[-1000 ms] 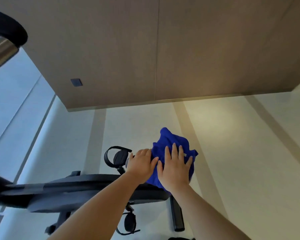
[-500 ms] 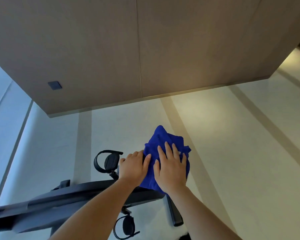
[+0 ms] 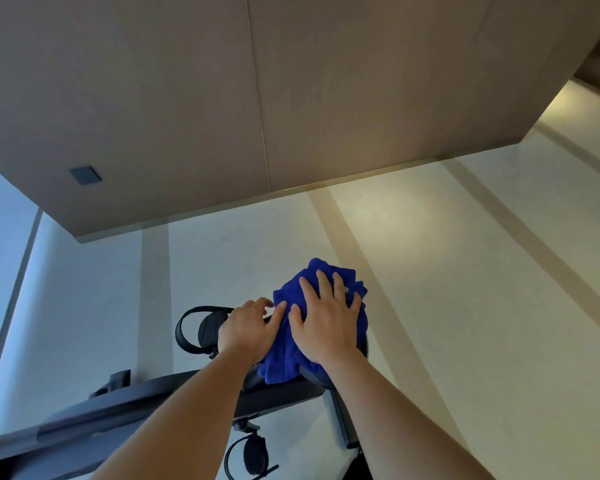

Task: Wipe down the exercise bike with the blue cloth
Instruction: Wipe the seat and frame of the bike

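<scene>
Both hands on the exercise bike [image 3: 135, 403]
Right hand [image 3: 326, 327] presses the bunched blue cloth [image 3: 281, 355] onto the bike's right end, fingers spread flat; left hand [image 3: 248, 330] rests just left, fingers loosely bent, gripping nothing.

- Left hand [image 3: 248, 332] and right hand [image 3: 326, 327]: bare.
- Forearms [image 3: 395, 410]: bare down to the lower edge.
- Pale glint [image 3: 344, 289] by a right finger; whether it is a ring cannot be told.
</scene>
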`<action>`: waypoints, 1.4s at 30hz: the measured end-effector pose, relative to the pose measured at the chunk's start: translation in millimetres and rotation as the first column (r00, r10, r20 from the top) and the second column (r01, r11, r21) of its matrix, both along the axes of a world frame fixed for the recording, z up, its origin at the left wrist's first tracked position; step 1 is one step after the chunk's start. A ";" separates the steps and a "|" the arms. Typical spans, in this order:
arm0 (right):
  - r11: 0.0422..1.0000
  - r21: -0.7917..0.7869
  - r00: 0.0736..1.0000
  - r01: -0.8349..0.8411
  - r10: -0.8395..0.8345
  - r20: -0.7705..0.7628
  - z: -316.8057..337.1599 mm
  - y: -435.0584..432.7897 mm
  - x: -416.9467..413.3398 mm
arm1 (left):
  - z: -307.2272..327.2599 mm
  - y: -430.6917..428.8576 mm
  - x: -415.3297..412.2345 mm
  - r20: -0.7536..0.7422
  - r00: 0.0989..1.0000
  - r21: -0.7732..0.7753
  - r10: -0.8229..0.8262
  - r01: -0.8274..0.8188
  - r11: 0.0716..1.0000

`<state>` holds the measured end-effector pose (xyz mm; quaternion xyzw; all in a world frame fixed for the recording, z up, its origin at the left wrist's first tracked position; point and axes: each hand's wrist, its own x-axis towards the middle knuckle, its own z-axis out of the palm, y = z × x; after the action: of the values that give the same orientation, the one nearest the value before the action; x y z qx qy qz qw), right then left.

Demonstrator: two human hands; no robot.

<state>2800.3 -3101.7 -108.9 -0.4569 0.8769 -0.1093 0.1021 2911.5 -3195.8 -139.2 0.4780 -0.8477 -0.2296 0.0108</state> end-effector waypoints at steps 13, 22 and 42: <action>1.000 0.007 0.998 0.013 -0.014 0.055 -3.7 -15.3 -10.6 | -1.4 -4.4 -2.5 0.052 0.997 0.038 -0.058 0.056 0.998; 0.995 -0.095 0.999 0.013 -0.008 0.045 -1.2 25.5 -3.8 | 23.6 10.1 -8.5 -0.153 0.983 -0.073 -0.100 0.090 0.993; 0.994 0.109 0.993 0.007 -0.019 0.112 26.4 13.7 -32.1 | 58.0 21.0 -26.4 0.081 0.878 0.161 -0.473 0.457 0.875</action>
<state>2768.2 -3088.0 -82.5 -0.4380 0.8773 -0.0882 0.1756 2885.1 -3174.7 -81.2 0.2725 -0.9191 -0.2546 -0.1275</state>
